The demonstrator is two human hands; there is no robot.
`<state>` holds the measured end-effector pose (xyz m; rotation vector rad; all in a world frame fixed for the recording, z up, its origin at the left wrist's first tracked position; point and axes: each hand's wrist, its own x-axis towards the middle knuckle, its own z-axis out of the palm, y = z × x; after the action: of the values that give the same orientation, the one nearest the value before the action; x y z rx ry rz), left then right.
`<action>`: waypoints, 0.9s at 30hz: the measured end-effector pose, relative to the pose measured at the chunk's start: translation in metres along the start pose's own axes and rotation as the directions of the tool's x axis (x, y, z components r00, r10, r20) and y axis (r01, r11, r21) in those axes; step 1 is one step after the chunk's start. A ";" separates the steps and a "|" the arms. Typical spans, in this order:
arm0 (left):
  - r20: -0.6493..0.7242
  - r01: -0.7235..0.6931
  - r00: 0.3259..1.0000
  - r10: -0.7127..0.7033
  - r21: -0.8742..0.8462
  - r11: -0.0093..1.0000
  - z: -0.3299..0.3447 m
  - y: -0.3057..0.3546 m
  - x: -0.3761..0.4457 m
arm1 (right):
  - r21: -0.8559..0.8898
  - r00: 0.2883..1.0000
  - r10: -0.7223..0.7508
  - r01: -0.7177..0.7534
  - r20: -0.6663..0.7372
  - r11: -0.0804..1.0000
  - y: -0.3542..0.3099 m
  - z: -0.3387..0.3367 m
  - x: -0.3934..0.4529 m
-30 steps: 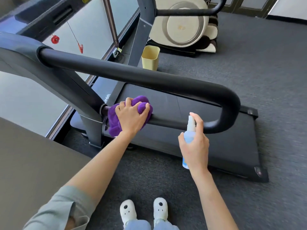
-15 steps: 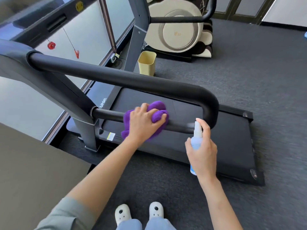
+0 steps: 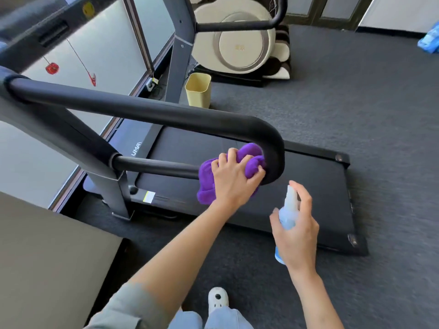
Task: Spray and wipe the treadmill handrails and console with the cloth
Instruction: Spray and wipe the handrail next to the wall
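The black treadmill handrail [image 3: 147, 110] loops from the upper left, bends at the right and returns as a lower bar [image 3: 154, 165]. My left hand [image 3: 234, 179] grips a bunched purple cloth [image 3: 205, 184] wrapped round the lower bar, right at the bend. My right hand [image 3: 295, 230] holds a small blue spray bottle [image 3: 288, 211] upright below the bend, index finger over the white nozzle. The console [image 3: 35, 24] is a blurred dark strip at the top left.
The treadmill belt [image 3: 308, 193] lies on grey carpet behind the rail. A yellow bin [image 3: 198, 90] stands beyond it, with a cream massage chair [image 3: 237, 41] further back. A grey surface [image 3: 47, 257] fills the lower left. My white shoe [image 3: 217, 298] shows at the bottom.
My left hand has slid the cloth rightward along the lower bar, from near the upright post to the bend. My right hand kept the bottle below the bend.
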<state>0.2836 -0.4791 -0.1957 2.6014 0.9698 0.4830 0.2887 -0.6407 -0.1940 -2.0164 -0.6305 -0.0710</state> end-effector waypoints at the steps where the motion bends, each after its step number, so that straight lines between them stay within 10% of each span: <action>1: 0.006 -0.077 0.997 0.077 -0.011 0.997 -0.005 -0.010 -0.001 | 0.002 1.000 -0.007 0.007 -0.003 1.000 0.000 -0.002 0.001; 4: 0.021 -0.213 0.977 0.213 0.005 0.977 -0.022 -0.052 -0.004 | 0.009 1.000 -0.012 0.012 -0.002 1.000 -0.003 -0.002 0.003; 10: -0.048 0.028 0.999 -0.026 0.052 0.998 -0.043 -0.124 -0.005 | 0.060 0.998 -0.042 0.044 -0.038 0.997 -0.010 -0.004 0.001; 14: -0.057 0.271 0.961 -0.272 -0.035 0.962 -0.028 -0.081 -0.005 | 0.047 1.000 0.000 0.001 -0.022 0.999 -0.009 0.001 -0.004; 20: -0.005 0.160 0.986 -0.164 -0.192 0.968 -0.012 -0.005 -0.016 | 0.048 0.998 0.035 -0.033 -0.043 0.998 -0.012 0.001 0.002; 24: 0.114 0.327 0.906 -0.409 -0.801 0.502 -0.015 0.038 -0.031 | 0.064 0.994 0.043 -0.036 -0.097 0.997 -0.012 -0.009 0.002; 27: 0.137 0.240 0.919 -0.370 -0.938 0.250 -0.022 0.062 -0.037 | 0.078 0.994 0.069 -0.063 -0.081 0.995 -0.008 -0.014 0.004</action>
<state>0.2827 -0.5442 -0.1579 1.2394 0.7995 0.7892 0.2917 -0.6480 -0.1788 -1.9491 -0.5058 -0.0904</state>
